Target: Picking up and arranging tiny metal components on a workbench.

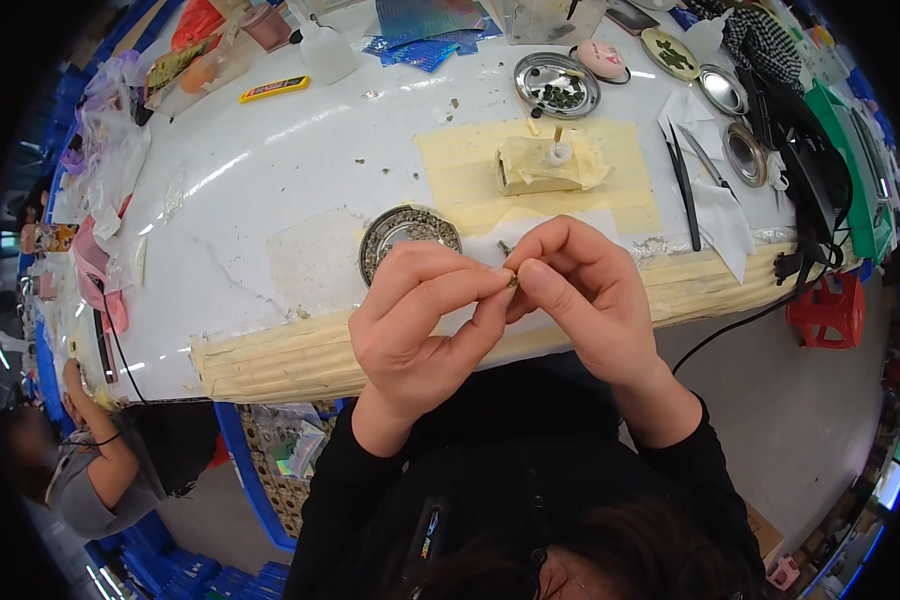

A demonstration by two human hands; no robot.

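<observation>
The tiny pinched piece (513,281) looks dark yellowish-brown. A silver dish (364,246) carries grey-brown bits (435,228). The bench (220,230) is white, its front edge banded with cream-yellow strips (270,367); a pale yellow sheet (445,165) lies under a cream-wrapped block (535,180). Dark green pieces (562,97) fill another silver dish (523,98). The sheets (420,55) shimmer blue, the cloth (765,45) is black-and-white checked, the stool (832,325) red, the sleeves (345,475) black.
</observation>
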